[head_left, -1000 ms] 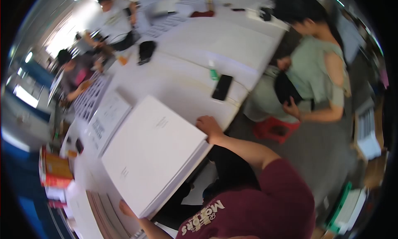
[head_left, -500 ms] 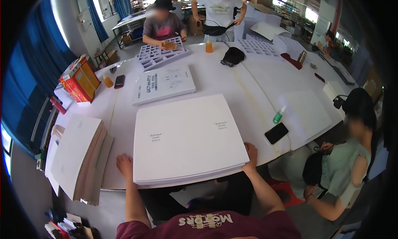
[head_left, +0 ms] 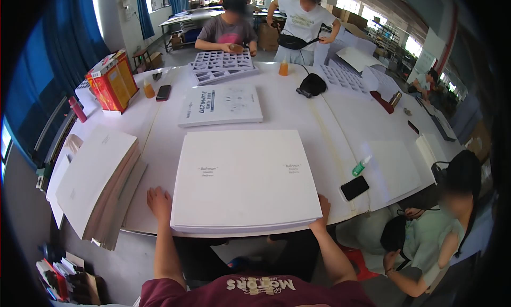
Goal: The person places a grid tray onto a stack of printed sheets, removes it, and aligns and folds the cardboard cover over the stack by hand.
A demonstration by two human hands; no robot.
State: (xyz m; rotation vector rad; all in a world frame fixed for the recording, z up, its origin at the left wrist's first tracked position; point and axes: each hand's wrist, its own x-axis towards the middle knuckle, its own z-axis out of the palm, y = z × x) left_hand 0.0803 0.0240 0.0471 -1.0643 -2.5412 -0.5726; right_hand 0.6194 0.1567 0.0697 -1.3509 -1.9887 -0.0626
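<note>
A stack of large white printed sheets or boards (head_left: 245,179) lies at the near edge of the white table (head_left: 277,104). My left hand (head_left: 159,201) rests on the table against the stack's left side, its fingers spread. At the lower right corner of the stack is my right hand (head_left: 322,210), touching its side; part of the fingers is hidden by the stack. Just beyond lies a flat white box marked ULTIMATE (head_left: 221,105). A black phone (head_left: 354,188) and a small green bottle (head_left: 361,166) are to the right.
At the left leans a pile of large sheets (head_left: 96,179), with a red and yellow box (head_left: 112,82) behind. Two people are across the table near white grid trays (head_left: 222,62). Another person (head_left: 426,238) sits at the right. A black pouch (head_left: 311,85) lies farther back.
The view has swung round and levelled, so the stack now appears straight in front. Both hands remain at its sides. The person at the back left still handles something orange-brown over the tray.
</note>
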